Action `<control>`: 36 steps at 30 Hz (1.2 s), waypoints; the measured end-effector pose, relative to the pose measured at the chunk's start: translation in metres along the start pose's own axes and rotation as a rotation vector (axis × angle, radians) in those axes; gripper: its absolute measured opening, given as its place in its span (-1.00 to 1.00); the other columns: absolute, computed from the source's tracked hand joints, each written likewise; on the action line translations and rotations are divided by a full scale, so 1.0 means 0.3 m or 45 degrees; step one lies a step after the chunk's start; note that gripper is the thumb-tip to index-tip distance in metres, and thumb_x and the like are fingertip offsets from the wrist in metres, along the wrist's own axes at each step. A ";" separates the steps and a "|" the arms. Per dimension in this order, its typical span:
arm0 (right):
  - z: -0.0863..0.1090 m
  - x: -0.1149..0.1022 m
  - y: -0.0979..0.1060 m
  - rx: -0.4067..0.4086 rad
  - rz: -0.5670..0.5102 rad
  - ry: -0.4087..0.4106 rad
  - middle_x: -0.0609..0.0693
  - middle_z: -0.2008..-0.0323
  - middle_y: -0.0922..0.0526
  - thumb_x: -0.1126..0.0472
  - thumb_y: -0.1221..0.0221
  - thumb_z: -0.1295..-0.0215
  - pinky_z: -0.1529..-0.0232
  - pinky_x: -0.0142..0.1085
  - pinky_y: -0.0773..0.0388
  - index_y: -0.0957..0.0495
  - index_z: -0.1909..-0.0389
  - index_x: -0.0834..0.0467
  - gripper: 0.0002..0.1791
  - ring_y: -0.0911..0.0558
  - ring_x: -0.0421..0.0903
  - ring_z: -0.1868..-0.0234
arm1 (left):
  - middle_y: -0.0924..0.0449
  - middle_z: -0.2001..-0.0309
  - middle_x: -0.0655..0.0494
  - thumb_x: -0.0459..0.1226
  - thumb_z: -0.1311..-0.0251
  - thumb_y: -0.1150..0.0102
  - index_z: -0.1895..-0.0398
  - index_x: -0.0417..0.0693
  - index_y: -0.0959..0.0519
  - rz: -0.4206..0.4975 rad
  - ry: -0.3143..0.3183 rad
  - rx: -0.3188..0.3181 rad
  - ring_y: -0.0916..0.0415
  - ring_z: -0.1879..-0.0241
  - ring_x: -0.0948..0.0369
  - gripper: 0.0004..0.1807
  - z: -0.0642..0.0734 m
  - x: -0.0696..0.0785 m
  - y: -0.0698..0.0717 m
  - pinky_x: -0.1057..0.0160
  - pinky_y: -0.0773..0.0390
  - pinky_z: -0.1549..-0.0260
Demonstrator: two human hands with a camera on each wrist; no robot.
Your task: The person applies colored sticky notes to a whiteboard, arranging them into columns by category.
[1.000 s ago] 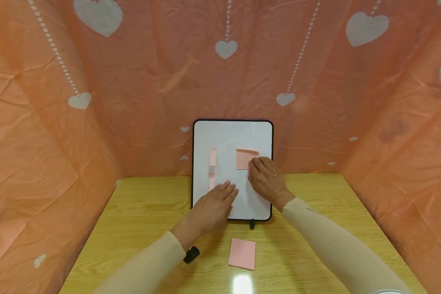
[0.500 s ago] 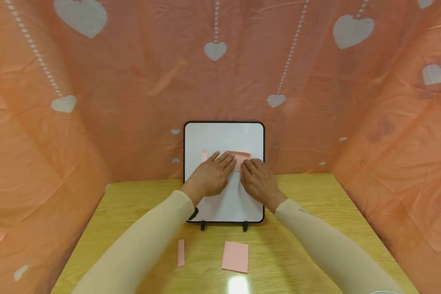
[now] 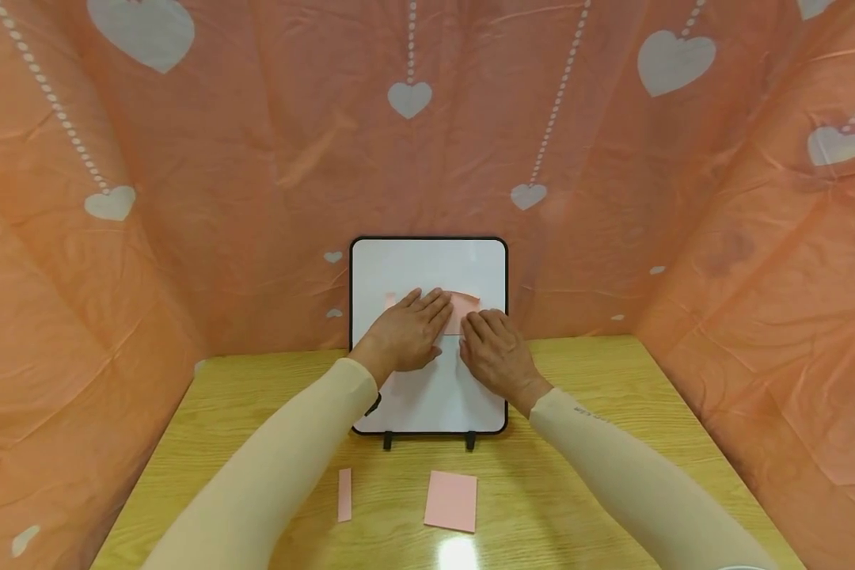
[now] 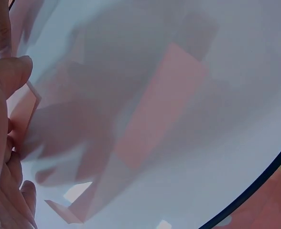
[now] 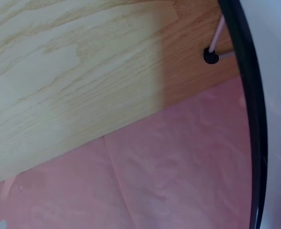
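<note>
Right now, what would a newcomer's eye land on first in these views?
Probably the black-rimmed whiteboard, bright mid-frame in the head view before an orange, heart-patterned backdrop. Next, the pink sticky note over the board's face, between the straight-fingered left grip and the curled right grip. Then the pink sticky-note pad on the wooden table in front, with a narrow pink strip to its left.

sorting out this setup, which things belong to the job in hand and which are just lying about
Likely in the job:
pink note, at the left hand and right hand
whiteboard bearing it
narrow strip on the board, partly hidden
pink square and loose strip, untouched, probably supplies

Likely just surroundings:
heart-patterned cloth
table, only a support
</note>
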State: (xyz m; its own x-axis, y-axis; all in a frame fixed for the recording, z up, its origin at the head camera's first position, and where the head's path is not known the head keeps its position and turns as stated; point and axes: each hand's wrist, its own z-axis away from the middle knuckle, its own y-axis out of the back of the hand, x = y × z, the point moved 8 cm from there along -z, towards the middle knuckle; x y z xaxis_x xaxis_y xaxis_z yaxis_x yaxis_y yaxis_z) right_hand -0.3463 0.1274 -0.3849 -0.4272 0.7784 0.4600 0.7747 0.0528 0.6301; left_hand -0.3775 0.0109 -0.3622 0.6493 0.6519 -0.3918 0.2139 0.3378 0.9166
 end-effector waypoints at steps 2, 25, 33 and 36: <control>-0.007 0.004 0.007 0.020 0.004 0.007 0.15 -0.02 -0.67 0.06 -0.19 -0.49 -0.24 -0.06 -0.55 -0.65 -0.14 0.31 -0.57 -0.58 0.12 -0.09 | 0.22 -0.75 0.05 0.19 -0.60 0.09 -0.74 -0.06 0.09 -0.001 -0.006 0.000 0.28 -0.73 0.08 -0.11 -0.002 -0.002 0.000 0.00 0.18 -0.70; -0.041 0.041 -0.063 -0.443 -0.043 -0.080 0.13 -0.66 -0.15 -0.16 0.06 -0.65 -0.72 0.04 0.09 -0.11 -0.66 0.25 -0.21 -0.06 0.09 -0.71 | 0.29 -0.75 0.06 0.16 -0.60 0.07 -0.75 -0.05 0.16 0.000 -0.030 -0.035 0.34 -0.73 0.09 -0.09 -0.007 -0.009 -0.012 0.01 0.21 -0.70; 0.004 0.088 -0.050 -0.422 0.011 -0.165 0.16 -0.61 -0.26 -0.12 0.03 -0.65 -0.68 0.11 -0.04 -0.20 -0.62 0.28 -0.25 -0.12 0.11 -0.69 | 0.24 -0.75 0.04 0.15 -0.61 0.07 -0.74 -0.06 0.10 0.002 -0.020 -0.026 0.29 -0.73 0.08 -0.12 -0.001 -0.009 0.000 0.02 0.19 -0.70; 0.007 0.088 -0.043 -0.391 0.022 -0.151 0.16 -0.61 -0.26 -0.12 0.01 -0.65 -0.67 0.09 -0.06 -0.21 -0.62 0.28 -0.25 -0.14 0.11 -0.68 | 0.18 -0.74 0.03 0.12 -0.62 0.07 -0.74 -0.07 0.05 0.008 -0.013 0.010 0.24 -0.73 0.08 -0.15 0.005 -0.004 0.013 0.01 0.15 -0.69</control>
State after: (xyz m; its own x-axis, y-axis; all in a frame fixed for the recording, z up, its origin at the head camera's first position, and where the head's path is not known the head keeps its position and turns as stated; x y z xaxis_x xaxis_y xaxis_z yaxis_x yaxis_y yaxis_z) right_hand -0.3665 0.1487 -0.3822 -0.3442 0.8459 0.4073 0.5965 -0.1380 0.7906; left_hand -0.3765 0.0104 -0.3582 0.6579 0.6470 -0.3855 0.2157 0.3285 0.9195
